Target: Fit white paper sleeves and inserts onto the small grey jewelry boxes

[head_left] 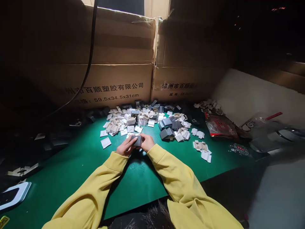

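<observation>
Between my two hands is a small dark grey box [137,141], held just above the green tabletop [140,178]. My left hand [126,146] grips its left side, with the thumb laid across the front. Around its right side close the fingers of my right hand [147,143], partly hidden behind the box. Just beyond my hands lies a heap of folded white card pieces [121,122]. More dark grey boxes [166,133] are piled to the right of the heap, and some lie among the card pieces.
Large cardboard cartons [114,79] stand along the back. A black cable [91,54] hangs at the left. Loose card pieces [202,148] and a red plastic packet [220,125] lie on the right, near a clear cup with a red straw [274,116]. A white-framed device [16,195] sits front left.
</observation>
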`<state>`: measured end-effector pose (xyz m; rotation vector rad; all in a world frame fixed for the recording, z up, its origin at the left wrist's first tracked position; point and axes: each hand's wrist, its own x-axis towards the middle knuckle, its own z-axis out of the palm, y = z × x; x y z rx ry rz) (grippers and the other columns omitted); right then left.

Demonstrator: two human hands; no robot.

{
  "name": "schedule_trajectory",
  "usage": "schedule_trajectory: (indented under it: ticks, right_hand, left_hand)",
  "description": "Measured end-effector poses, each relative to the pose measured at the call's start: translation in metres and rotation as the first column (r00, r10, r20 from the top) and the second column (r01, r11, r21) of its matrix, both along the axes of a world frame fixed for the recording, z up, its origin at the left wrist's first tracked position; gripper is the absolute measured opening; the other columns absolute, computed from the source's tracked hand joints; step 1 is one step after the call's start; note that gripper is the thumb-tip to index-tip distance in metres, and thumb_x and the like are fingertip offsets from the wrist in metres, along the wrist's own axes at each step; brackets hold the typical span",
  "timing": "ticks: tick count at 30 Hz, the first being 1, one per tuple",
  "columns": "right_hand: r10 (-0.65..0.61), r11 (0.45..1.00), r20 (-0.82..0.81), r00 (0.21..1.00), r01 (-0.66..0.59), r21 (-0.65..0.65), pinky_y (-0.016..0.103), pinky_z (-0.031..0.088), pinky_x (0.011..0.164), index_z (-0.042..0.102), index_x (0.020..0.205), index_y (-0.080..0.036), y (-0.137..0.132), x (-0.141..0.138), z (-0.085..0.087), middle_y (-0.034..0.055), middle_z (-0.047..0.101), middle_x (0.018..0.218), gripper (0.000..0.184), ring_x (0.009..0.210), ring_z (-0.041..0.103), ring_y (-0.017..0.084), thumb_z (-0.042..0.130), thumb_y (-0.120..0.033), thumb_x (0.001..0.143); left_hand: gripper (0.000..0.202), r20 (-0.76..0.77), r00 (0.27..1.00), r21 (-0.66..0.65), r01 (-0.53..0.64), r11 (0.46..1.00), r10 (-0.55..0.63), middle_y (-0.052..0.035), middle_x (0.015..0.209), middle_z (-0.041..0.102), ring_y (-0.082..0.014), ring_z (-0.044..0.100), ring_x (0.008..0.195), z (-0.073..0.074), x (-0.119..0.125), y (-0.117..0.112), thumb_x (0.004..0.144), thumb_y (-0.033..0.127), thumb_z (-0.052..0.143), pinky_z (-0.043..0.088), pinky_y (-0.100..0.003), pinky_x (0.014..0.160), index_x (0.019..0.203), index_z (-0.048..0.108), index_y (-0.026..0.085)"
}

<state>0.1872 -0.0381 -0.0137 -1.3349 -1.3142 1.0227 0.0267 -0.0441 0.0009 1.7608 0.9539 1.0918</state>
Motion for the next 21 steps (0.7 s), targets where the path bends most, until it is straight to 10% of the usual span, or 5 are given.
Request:
schedule_trajectory:
  ticks: [11, 21]
  right_hand:
    - [0.141, 0.99, -0.122, 0.982, -0.141, 0.008, 0.03, 0.057, 0.051, 0.068, 0.063, -0.018, -0.01, 0.003, 0.018, -0.0006, 0.063, 0.059, 0.027, 0.059, 0.062, 0.017, 0.079, -0.043, 0.06]
    - [-0.107, 0.992, -0.31, 0.945, 0.08, -0.097, 0.031, 0.058, 0.051, 0.068, 0.091, -0.018, -0.042, 0.055, 0.02, 0.0044, 0.072, 0.088, 0.041, 0.069, 0.066, 0.02, 0.079, -0.037, 0.056]
  left_hand:
    - [0.024, -0.032, 0.998, 0.107, 0.048, 0.993, -0.045, -0.0102, 0.134, 0.059, -0.028, 0.051, 0.13, -0.013, -0.001, 0.007, 0.086, 0.034, 0.065, 0.03, -0.049, 0.117, 0.107, 0.074, 0.027]
    - [0.044, -0.16, 0.965, 0.357, 0.251, 0.9, -0.206, -0.0154, 0.132, 0.053, -0.0289, 0.055, 0.122, -0.018, 0.066, 0.014, 0.094, 0.027, 0.049, 0.044, -0.047, 0.106, 0.138, 0.055, 0.023]
